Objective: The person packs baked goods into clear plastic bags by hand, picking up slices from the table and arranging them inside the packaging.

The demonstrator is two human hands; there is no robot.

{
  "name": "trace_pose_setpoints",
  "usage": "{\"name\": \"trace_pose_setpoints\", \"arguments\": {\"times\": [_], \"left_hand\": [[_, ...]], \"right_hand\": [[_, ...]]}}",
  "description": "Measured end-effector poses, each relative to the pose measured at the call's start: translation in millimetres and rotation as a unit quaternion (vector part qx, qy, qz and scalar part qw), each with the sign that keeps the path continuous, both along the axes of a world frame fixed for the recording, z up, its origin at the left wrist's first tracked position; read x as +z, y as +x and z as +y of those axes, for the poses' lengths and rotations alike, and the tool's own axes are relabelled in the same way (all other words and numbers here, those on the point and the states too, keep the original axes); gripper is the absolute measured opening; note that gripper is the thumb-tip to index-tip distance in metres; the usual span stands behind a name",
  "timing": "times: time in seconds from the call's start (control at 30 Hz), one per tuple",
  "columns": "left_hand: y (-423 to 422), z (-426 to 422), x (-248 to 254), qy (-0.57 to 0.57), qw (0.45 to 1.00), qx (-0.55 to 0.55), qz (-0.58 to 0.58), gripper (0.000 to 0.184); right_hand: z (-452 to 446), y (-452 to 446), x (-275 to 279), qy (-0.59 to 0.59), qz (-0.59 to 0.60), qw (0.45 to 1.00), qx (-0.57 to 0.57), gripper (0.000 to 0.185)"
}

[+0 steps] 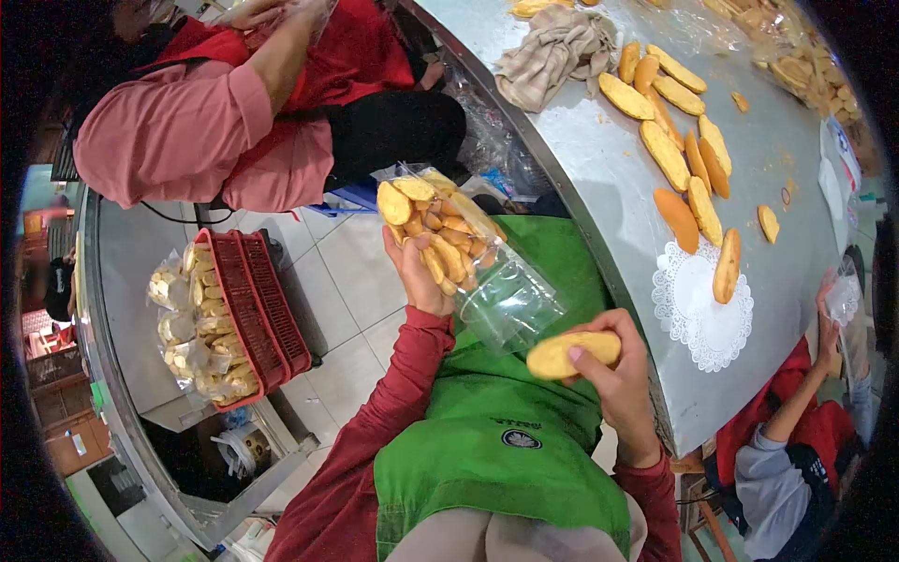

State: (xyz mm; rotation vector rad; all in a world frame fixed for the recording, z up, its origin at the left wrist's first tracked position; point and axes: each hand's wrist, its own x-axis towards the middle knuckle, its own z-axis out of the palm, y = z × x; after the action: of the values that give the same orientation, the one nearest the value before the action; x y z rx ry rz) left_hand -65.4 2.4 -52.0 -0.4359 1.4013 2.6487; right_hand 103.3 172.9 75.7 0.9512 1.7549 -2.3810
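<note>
My left hand [421,276] is closed around a clear plastic bag [513,298] packed with golden toasted bread slices [453,236]. The bag's loose, unfilled end slants down to the right over my green apron. Close to that end, my right hand [618,384] grips one long oval toasted bread slice [573,355], thumb on top and fingers behind; hand and slice are slightly blurred. On the metal table, more toasted bread slices [664,155] lie loosely grouped, some pale side up, others brown side up. One slice overlaps a white paper doily [698,314].
A crumpled checked cloth [554,58] lies on the metal table [609,159]. Large bags of slices [813,70] stand at its far corner. To the left, a red basket [251,314] holds several filled bags. Other people sit at upper left [178,140] and lower right [777,478].
</note>
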Motion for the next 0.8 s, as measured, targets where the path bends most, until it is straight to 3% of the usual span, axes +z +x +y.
{"name": "trace_pose_setpoints", "arguments": {"times": [0.07,0.17,0.3,0.43,0.8], "left_hand": [[1,0,0,-0.008,1.0,0.01,0.0,0.076],[5,5,3,-0.005,1.0,0.005,0.008,0.076],[14,12,3,-0.03,0.999,0.01,0.007,0.077],[23,18,7,-0.026,0.999,-0.006,-0.025,0.078],[33,24,11,-0.034,0.998,-0.042,-0.024,0.081]], "right_hand": [[-5,3,-17,0.058,0.019,0.998,-0.013,0.024],[-24,-1,-25,0.023,-0.037,0.999,-0.018,0.025],[-40,-19,-29,-0.295,0.007,0.951,-0.09,0.038],[-37,-28,-51,-0.379,0.072,0.921,-0.049,0.051],[-59,-47,-59,-0.225,0.059,0.972,-0.032,0.06]]}}
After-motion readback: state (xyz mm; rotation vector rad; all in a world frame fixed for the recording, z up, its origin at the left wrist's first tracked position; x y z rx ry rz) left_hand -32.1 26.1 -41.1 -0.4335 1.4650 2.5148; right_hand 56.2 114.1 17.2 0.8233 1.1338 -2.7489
